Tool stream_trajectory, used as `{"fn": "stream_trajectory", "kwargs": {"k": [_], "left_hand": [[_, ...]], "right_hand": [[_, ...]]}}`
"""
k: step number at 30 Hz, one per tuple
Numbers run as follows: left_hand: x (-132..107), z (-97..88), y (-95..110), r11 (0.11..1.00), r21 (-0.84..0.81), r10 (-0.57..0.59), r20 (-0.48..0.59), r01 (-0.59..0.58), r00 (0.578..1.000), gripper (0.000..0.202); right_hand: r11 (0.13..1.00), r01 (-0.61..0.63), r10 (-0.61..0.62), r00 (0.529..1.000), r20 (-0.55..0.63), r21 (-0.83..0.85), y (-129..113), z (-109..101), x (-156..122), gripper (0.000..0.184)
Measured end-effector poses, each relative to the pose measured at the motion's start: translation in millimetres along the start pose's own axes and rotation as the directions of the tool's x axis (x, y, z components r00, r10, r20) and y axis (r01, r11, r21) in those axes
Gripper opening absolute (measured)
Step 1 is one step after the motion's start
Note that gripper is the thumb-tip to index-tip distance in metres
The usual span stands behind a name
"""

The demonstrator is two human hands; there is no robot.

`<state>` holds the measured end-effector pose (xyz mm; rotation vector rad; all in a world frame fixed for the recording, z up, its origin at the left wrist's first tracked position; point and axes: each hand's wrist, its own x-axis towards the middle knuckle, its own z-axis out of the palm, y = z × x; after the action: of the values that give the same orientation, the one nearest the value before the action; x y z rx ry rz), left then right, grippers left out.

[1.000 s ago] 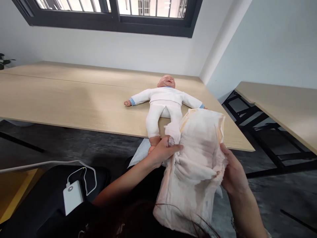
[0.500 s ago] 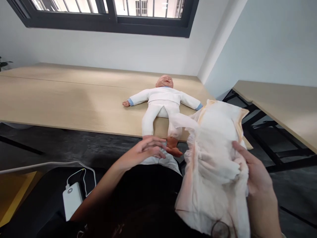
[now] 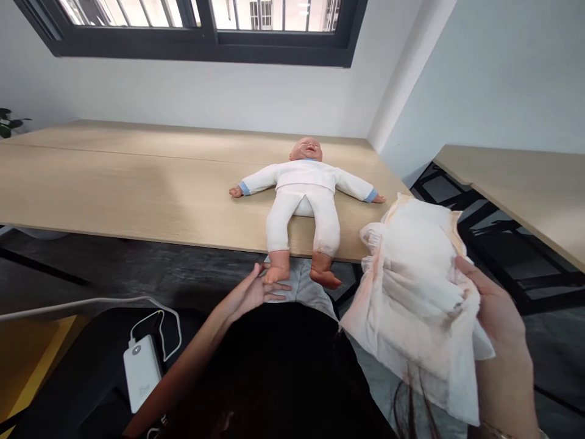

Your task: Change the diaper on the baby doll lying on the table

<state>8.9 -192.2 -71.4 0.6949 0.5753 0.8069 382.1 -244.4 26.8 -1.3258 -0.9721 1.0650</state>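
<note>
On its back on the wooden table lies a baby doll (image 3: 307, 177) in white clothes with blue cuffs, its feet hanging over the front edge. My left hand (image 3: 251, 294) is beside and below the doll's left-hand foot in view (image 3: 278, 267), palm turned up and fingers spread, holding nothing. Whether a finger touches that foot I cannot tell. At the right, my right hand (image 3: 496, 308) grips an unfolded white diaper (image 3: 418, 292) by its side, thumb on the front. The fingers behind the diaper are hidden.
The wooden table (image 3: 114, 189) runs along the wall under a dark-framed window (image 3: 278, 46). A second table (image 3: 516, 177) stands at the right. A white power bank (image 3: 142, 372) with a cable lies at the lower left. A plant (image 3: 10, 124) shows at the left edge.
My left hand has dropped lower, turned palm up and spread its fingers, away from the diaper's side flap. The diaper has shifted right and slightly down in my right hand, uncovering the doll's leg.
</note>
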Motion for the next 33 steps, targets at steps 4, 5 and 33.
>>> {"fn": "stream_trajectory", "kwargs": {"k": [4, 5, 33], "left_hand": [[27, 19.8, -20, 0.973, -0.222, -0.015, 0.195, 0.059, 0.981, 0.072], [33, 24.5, -23, 0.963, -0.264, 0.003, 0.215, 0.056, 0.977, 0.072], [75, 172.5, 103, 0.955, -0.297, 0.132, 0.374, -0.016, 0.918, 0.053]], "right_hand": [[0.998, -0.064, 0.064, 0.998, -0.01, -0.003, 8, 7, 5, 0.038], [0.997, -0.083, 0.083, 0.997, 0.0, -0.002, 8, 8, 5, 0.039], [0.78, -0.584, 0.463, 0.779, 0.424, 0.222, 3, 106, 18, 0.028]]}}
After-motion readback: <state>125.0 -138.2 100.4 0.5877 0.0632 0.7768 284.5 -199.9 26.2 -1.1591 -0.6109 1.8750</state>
